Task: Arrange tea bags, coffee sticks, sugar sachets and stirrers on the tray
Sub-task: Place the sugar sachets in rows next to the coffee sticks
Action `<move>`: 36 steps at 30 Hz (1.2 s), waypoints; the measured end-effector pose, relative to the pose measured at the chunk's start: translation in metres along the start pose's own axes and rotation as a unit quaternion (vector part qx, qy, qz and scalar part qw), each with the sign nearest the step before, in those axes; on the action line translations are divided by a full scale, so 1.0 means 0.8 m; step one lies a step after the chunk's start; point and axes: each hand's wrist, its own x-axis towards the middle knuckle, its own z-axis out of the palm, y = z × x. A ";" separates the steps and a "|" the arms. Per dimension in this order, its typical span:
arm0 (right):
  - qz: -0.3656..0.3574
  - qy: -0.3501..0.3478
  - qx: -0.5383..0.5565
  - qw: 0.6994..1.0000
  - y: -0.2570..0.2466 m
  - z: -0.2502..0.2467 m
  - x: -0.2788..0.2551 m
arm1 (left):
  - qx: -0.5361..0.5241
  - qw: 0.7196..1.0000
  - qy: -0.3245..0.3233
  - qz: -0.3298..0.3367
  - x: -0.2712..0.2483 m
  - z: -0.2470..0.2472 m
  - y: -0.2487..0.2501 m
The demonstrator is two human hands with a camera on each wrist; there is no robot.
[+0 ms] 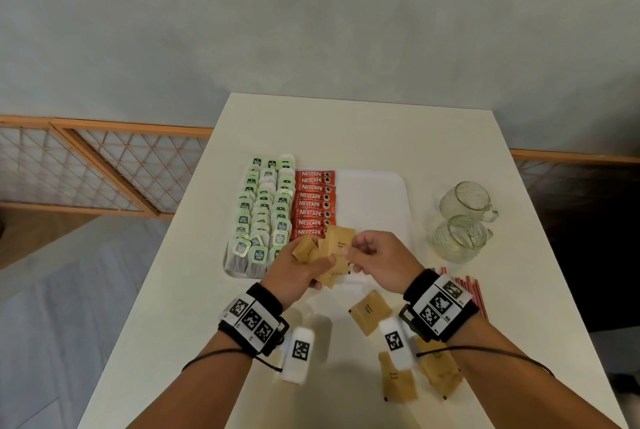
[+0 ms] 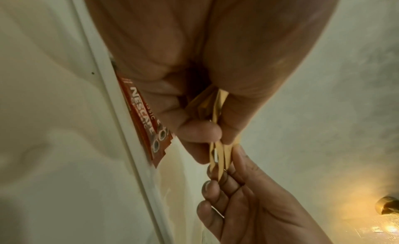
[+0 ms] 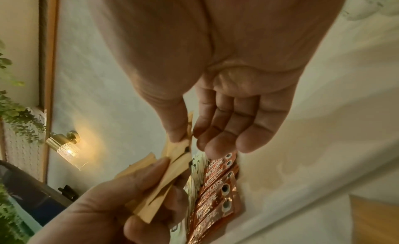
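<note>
Left hand (image 1: 298, 267) gripping a brown sugar sachet bunch (image 1: 337, 245); right hand (image 1: 379, 260), at 3 o'clock, pinching one; white tray (image 1: 374, 186) at 12.

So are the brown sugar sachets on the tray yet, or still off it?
Still off. The left hand holds a bunch of sachets above the tray, the right hand pinching one; others lie on the table.

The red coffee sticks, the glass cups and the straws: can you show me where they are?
coffee sticks (image 1: 313, 204), head view, on the middle packet of the red row.
glass cups (image 1: 463, 199), head view, on the far cup's clear wall.
straws (image 1: 475, 290), head view, on the red and white bundle's middle.
</note>
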 end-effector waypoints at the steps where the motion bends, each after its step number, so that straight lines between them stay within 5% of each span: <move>1: -0.001 -0.006 0.005 1.000 0.000 0.001 0.001 | -0.001 1.000 0.002 0.002 0.001 -0.001 0.000; 9: 0.013 0.012 0.024 1.000 -0.012 -0.015 0.028 | -0.017 1.000 -0.005 0.000 0.009 -0.014 0.006; 17: 0.057 0.124 -0.015 0.991 -0.020 -0.056 0.123 | -0.004 1.000 0.013 0.009 0.017 -0.026 0.027; 24: 0.144 0.141 -0.062 0.978 -0.001 -0.058 0.171 | -0.001 1.000 0.006 0.014 0.025 -0.034 0.044; 36: 0.175 0.142 -0.101 0.969 -0.008 -0.050 0.195 | -0.006 1.000 0.002 0.015 0.026 -0.038 0.040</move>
